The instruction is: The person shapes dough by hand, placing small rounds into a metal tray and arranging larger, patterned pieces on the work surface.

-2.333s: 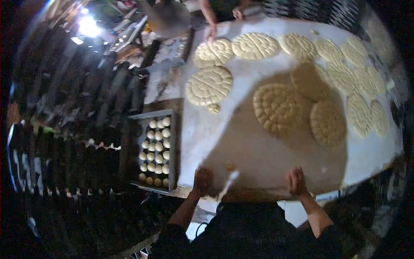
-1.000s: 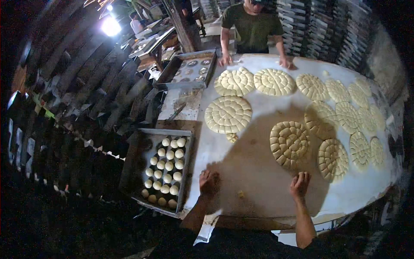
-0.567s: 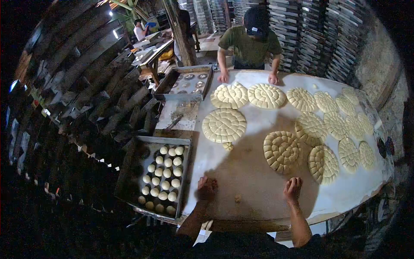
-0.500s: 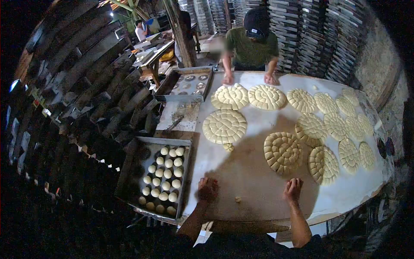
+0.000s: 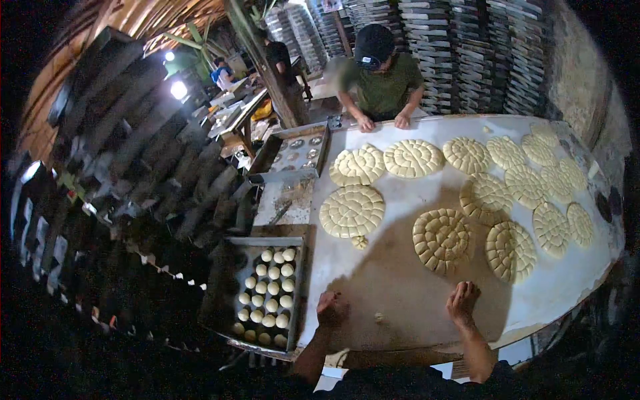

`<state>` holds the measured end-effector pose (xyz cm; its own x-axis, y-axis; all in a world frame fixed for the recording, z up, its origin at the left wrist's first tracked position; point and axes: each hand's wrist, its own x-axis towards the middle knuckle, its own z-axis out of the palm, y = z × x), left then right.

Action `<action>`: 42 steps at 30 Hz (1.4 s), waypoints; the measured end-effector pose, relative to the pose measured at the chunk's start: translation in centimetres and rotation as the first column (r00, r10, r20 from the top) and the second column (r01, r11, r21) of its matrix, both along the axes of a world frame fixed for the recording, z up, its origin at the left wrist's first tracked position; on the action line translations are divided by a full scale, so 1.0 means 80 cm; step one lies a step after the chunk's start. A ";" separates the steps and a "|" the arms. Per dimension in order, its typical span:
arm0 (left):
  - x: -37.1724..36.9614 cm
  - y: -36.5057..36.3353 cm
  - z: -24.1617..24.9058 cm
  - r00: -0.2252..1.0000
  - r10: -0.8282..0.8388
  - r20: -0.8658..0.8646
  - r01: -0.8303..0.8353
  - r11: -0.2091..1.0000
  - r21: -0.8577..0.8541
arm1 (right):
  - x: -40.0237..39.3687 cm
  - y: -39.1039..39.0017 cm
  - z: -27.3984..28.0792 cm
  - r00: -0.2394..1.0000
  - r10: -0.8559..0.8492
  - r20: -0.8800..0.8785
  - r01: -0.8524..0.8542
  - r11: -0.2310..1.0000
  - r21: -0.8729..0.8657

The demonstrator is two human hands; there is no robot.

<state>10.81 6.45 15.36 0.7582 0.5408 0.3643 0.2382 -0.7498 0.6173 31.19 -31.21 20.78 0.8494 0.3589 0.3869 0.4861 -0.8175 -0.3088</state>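
My left hand (image 5: 332,309) rests curled on the table near its left front edge, beside the metal tray (image 5: 299,293) of dough balls (image 5: 273,288). Over to the right, my right hand (image 5: 462,301) is also closed, knuckles up, in front of a round slab of dough cut into pieces (image 5: 441,240). Whatever lies under either palm, if anything, is hidden. Between the hands a small dough scrap (image 5: 379,318) lies on the tabletop (image 5: 400,333).
Several more cut dough rounds (image 5: 510,250) cover the right and far side. A second tray (image 5: 290,175) stands at the far left. Across the table, a person in a dark cap (image 5: 380,80) has both hands at the edge. Stacked trays (image 5: 427,60) line the back.
The camera view has tilted up and shifted, so the table sits lower and further right. The person opposite has drawn their hands closer together. My hands remain closed on the table.
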 end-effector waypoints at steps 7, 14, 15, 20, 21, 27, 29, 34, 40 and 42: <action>-0.052 -0.055 0.054 0.980 0.084 -0.180 -0.125 0.965 -0.229 | -0.005 -0.056 -0.042 0.771 0.307 -0.558 -0.012 0.883 0.470; -0.100 -0.034 0.059 0.639 -0.062 -0.766 0.678 0.516 0.523 | -0.019 -0.116 -0.038 0.841 0.537 -0.067 -0.536 0.844 0.025; -0.086 -0.007 0.014 0.652 0.222 -0.725 0.545 0.528 0.652 | -0.002 -0.099 -0.022 0.870 0.489 -0.065 -0.488 0.872 0.031; 0.039 -0.015 -0.041 0.994 0.105 0.039 -0.094 0.972 -0.216 | -0.011 0.019 -0.020 0.931 0.344 -0.123 -0.315 0.926 0.209; 0.044 -0.037 -0.037 0.991 0.114 -0.065 -0.120 0.987 -0.108 | -0.022 0.021 -0.029 0.938 0.343 -0.049 -0.329 0.927 0.177; -0.069 -0.050 -0.002 0.698 -0.116 -0.707 0.429 0.858 0.283 | -0.035 -0.063 -0.072 0.754 0.351 -0.554 -0.111 0.901 0.420; -0.097 0.004 -0.013 0.801 -0.059 -0.596 0.421 0.763 0.490 | 0.018 -0.071 -0.046 0.918 0.315 -0.240 -0.273 0.942 0.194; 0.029 0.013 -0.004 0.942 0.039 -0.334 -0.004 0.994 0.106 | 0.046 0.039 -0.030 0.999 -0.030 0.020 0.025 0.973 0.231; -0.061 -0.091 -0.046 0.930 -0.294 -0.220 0.323 0.940 0.113 | -0.062 0.033 -0.037 0.939 0.337 -0.069 -0.322 0.932 0.164; -0.107 -0.078 0.006 0.881 -0.416 -0.227 0.419 0.907 -0.035 | -0.059 0.002 -0.015 0.904 0.298 -0.305 -0.278 0.954 0.107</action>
<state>2.27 0.21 15.80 0.9748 0.1521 0.1633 0.0318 -0.8190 0.5730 26.49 -31.09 19.58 0.7934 0.5910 0.1455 0.5674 -0.6316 -0.5283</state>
